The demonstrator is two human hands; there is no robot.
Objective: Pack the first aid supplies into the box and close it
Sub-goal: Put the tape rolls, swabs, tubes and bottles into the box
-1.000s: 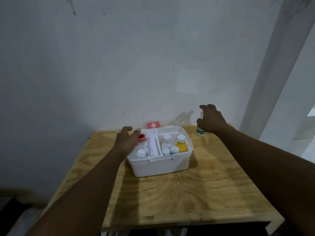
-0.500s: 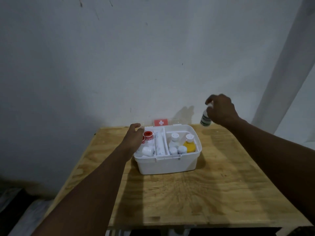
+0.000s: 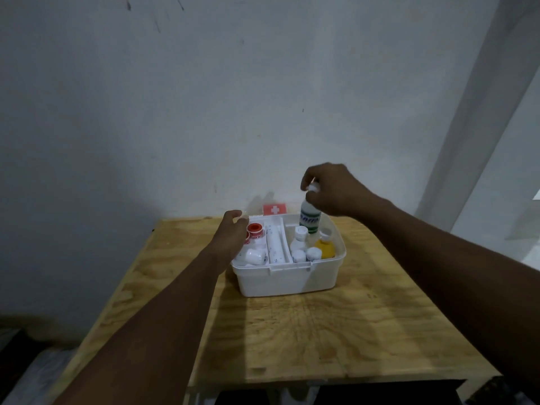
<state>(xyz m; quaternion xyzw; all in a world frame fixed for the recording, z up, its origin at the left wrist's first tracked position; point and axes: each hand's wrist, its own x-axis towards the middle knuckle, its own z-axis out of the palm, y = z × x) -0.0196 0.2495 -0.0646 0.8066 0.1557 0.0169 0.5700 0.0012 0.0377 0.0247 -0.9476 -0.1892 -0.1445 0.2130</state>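
Note:
An open white first aid box (image 3: pixel 287 280) stands on a wooden table (image 3: pixel 336 331) by the wall. Its lid (image 3: pixel 274 209), bearing a red patch with a white cross, leans back behind it. Inside are red tape rolls (image 3: pixel 255 230), a white tube (image 3: pixel 274 244), small white bottles (image 3: pixel 299 244) and a yellow bottle (image 3: pixel 325 249). My right hand (image 3: pixel 333 190) grips a white bottle with a green label (image 3: pixel 310 219) by its cap, upright over the box's back right compartment. My left hand (image 3: pixel 230 233) rests on the box's left rim, fingers loosely curled.
A pale wall rises right behind the table. A white post (image 3: pixel 479 118) slants up at the right. The table's front edge (image 3: pixel 336 381) is near me, with dark floor and clutter below at the left.
My right hand lifted the green-labelled bottle from the table's back right and carried it left, over the box. My left hand stayed on the box's left rim.

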